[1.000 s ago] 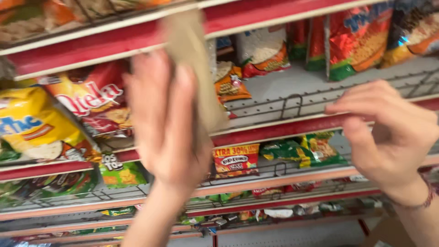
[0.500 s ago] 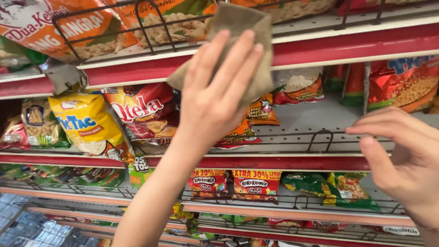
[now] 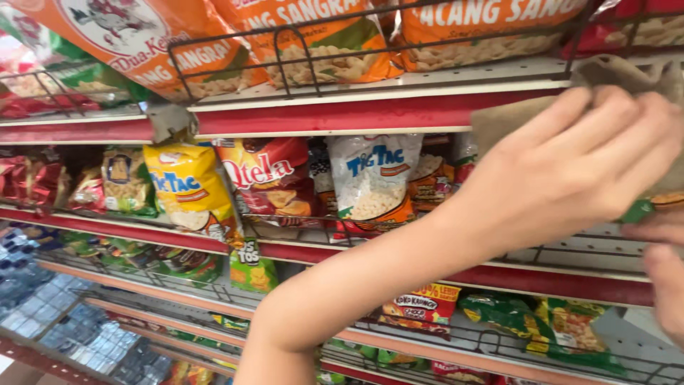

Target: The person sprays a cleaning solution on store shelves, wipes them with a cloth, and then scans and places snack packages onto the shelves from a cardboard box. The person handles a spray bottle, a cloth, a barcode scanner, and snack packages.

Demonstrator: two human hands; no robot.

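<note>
Your left hand [image 3: 584,167] is nearest the camera, forearm rising from the bottom centre toward the upper right. Its fingers are spread flat, pressing a brownish cloth [image 3: 499,121] against the red front edge of the shelf [image 3: 342,114]. The cloth lies under and behind your palm, one corner showing left of your wrist, another above your fingertips at the right edge of the frame.

Your right hand [image 3: 666,274] enters at the right edge, just below the left; only a few loosely curled fingers show, holding nothing that can be seen.

Behind: a white snack bag [image 3: 374,178], a yellow snack bag [image 3: 189,189] and a red snack bag [image 3: 267,175] on the middle shelf. Orange peanut bags [image 3: 320,36] sit in the wire rack above.
</note>
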